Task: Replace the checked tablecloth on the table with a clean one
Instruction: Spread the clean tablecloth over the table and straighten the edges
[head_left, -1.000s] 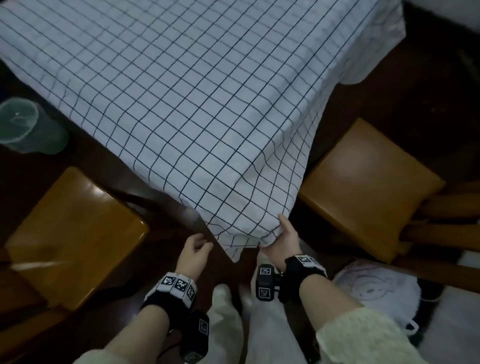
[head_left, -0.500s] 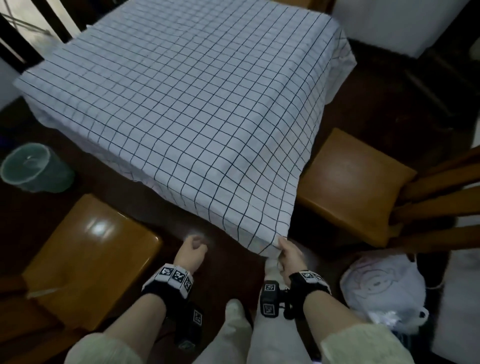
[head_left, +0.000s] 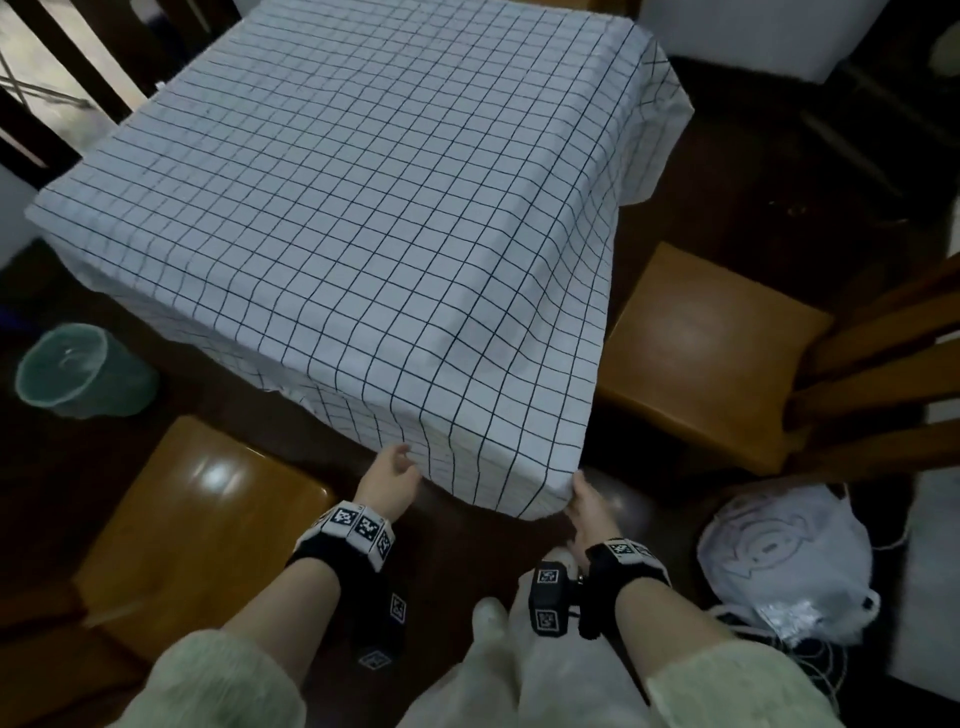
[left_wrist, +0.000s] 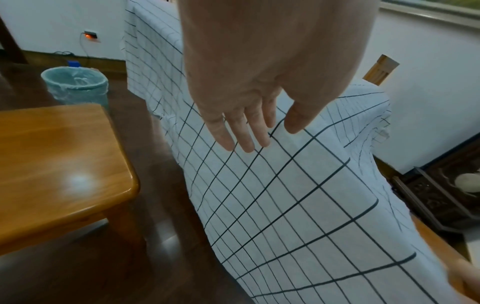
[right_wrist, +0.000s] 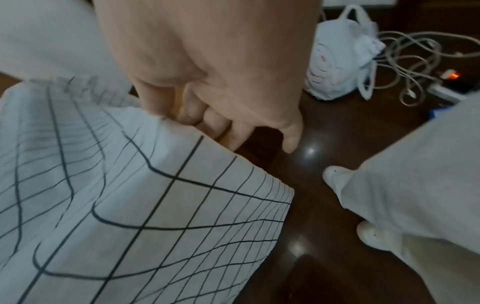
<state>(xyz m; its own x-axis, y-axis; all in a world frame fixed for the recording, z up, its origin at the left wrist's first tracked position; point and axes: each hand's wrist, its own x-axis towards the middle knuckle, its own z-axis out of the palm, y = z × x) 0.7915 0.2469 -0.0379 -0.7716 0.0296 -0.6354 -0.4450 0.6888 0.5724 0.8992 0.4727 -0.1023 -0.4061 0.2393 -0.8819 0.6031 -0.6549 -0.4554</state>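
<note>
The checked tablecloth (head_left: 363, 218) lies spread over the whole table, and its near corner, at six o'clock in my head view, has changed: half a second ago it hung in a narrow point pinched at my right hand, and now it is drawn out wide toward me between both hands, the hem lifted into a taut curve. I read that as the start of stripping the old cloth, with nothing peeled off the tabletop yet and no clean cloth anywhere I can see.

The cloth is white with a thin dark grid, fairly smooth on top, with soft ripples where it drops off the edges and a loose flap at the far corner near one o'clock.

My right hand (head_left: 589, 506) has fingers curled under the hem at the corner, grasping it. My left hand (head_left: 387, 480) has gone from a loose fist away from the fabric to flat, straight fingers (left_wrist: 248, 133) lying against the hanging side; it grips nothing.

Outward: wooden stools at eight o'clock (head_left: 197, 530) and three o'clock (head_left: 701, 353), a green bin (head_left: 78, 371) at nine, a white plastic bag (head_left: 779, 561) at four.
</note>
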